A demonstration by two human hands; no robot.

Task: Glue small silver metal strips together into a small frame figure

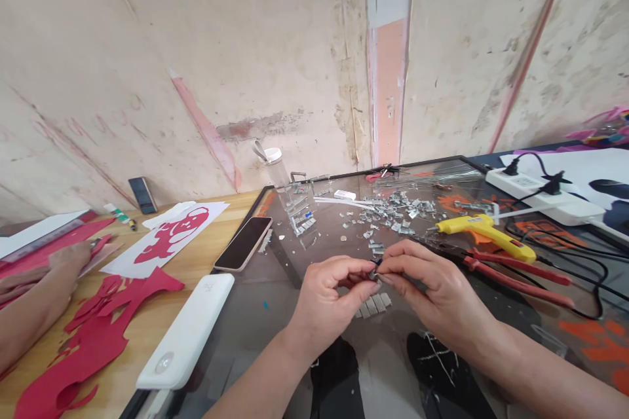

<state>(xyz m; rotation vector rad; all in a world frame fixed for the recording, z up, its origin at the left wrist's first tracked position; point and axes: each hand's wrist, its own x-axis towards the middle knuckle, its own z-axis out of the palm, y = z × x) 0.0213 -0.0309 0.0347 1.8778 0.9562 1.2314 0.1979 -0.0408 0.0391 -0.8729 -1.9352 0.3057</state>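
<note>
Over the glass tabletop (275, 334), my left hand (322, 288) and my right hand (435, 281) meet fingertip to fingertip. Both pinch a small metal piece (377, 263) with a dark spot on it; the fingers cover most of it, so its exact shape cannot be made out. Just below the fingertips lies a row of flat grey metal pieces (376, 305), set side by side. Beyond my hands, many small bent metal pieces (405, 206) are scattered in a loose pile.
At right are red-handled pliers (521, 281), a yellow glue gun (486, 232) and a white power strip (545, 196) with black cables. To the left lie a phone (244, 243), a white power bank (189, 330) and red cut paper (103, 347). Another person's hand (69, 262) works there.
</note>
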